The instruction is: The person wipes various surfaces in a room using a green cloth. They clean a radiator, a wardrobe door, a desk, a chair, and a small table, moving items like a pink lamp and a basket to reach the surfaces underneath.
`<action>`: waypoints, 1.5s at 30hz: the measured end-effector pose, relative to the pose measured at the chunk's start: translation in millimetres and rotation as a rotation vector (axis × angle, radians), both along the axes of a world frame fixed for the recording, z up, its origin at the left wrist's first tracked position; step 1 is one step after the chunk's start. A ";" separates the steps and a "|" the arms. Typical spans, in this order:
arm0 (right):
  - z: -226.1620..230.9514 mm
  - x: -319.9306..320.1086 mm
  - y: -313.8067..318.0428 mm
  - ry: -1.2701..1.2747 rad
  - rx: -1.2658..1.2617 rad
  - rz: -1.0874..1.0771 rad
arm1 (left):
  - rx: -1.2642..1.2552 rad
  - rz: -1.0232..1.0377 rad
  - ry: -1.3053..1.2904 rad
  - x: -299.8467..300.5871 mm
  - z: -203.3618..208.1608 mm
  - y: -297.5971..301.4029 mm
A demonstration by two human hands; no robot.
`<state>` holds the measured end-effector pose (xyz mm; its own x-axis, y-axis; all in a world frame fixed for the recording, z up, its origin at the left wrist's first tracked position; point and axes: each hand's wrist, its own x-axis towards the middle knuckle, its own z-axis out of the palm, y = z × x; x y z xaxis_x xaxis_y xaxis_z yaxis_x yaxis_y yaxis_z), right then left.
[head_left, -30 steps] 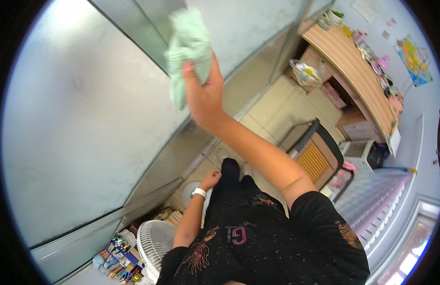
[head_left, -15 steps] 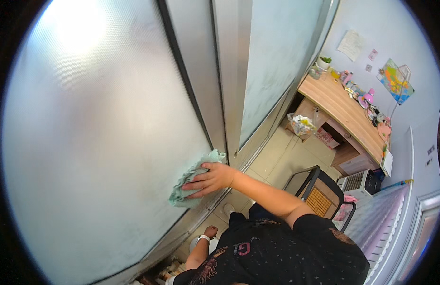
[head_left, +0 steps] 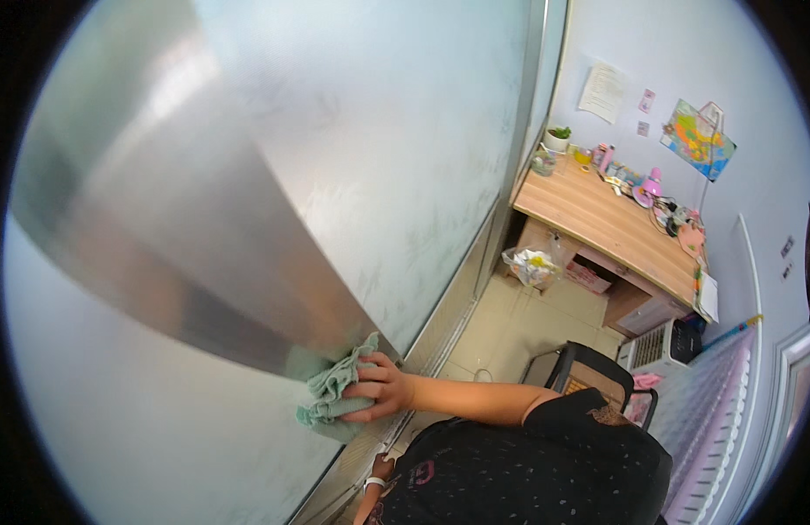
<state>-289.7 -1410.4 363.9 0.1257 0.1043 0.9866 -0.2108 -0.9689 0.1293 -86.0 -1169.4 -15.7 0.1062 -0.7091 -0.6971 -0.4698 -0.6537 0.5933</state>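
Observation:
My right hand (head_left: 380, 390) grips a crumpled light green cloth (head_left: 331, 398), fingers bent over it. It presses the cloth against a large frosted glass panel (head_left: 370, 175), where a shiny grey metal strip (head_left: 247, 245) narrows toward the panel's lower edge. Part of the cloth is hidden under my fingers. Low in the picture, my left hand (head_left: 383, 466), with a white band at the wrist, hangs beside the metal bottom rail (head_left: 440, 350). Its fingers look curled, and nothing shows in them.
A wooden desk (head_left: 615, 219) with a potted plant, pink lamp and small items stands against the far wall. A bag of rubbish (head_left: 532, 265) sits below it. A black-framed chair (head_left: 589, 367) and a white box-shaped appliance (head_left: 654, 347) are at the right, on tiled floor (head_left: 488, 328).
My right hand and the cloth have moved down along the glass, with the cloth bunched up more. My view has shifted, so the desk appears further left. My left hand sits lower in the picture.

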 end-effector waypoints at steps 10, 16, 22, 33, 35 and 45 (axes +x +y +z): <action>161.3 -102.3 -126.6 -0.563 0.256 0.015 | 0.101 0.505 0.120 -31.5 -63.0 6.9; -28.7 -88.1 -94.1 -0.030 0.028 0.107 | 0.055 -0.024 -0.334 -115.5 -27.1 -58.4; 35.1 -158.3 -187.5 0.002 -0.260 -0.146 | -0.195 -0.103 -0.186 -139.0 57.5 -123.2; 20.2 -157.9 -175.9 -0.343 0.358 -0.218 | -1.457 -0.134 -1.258 -219.8 339.1 -236.6; -36.4 -175.2 -155.3 0.066 0.310 0.070 | -1.529 -0.089 -1.279 -230.4 347.9 -264.0; 60.6 -374.0 -364.2 -0.459 0.856 -0.366 | -1.278 -0.415 -1.733 -227.7 242.7 -306.9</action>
<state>-663.7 -1774.6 424.5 -0.3978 -0.6230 0.6735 -0.3659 -0.5655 -0.7391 -313.6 -1476.3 227.0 -0.3045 -0.7221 0.6212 -0.8333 -0.1140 -0.5409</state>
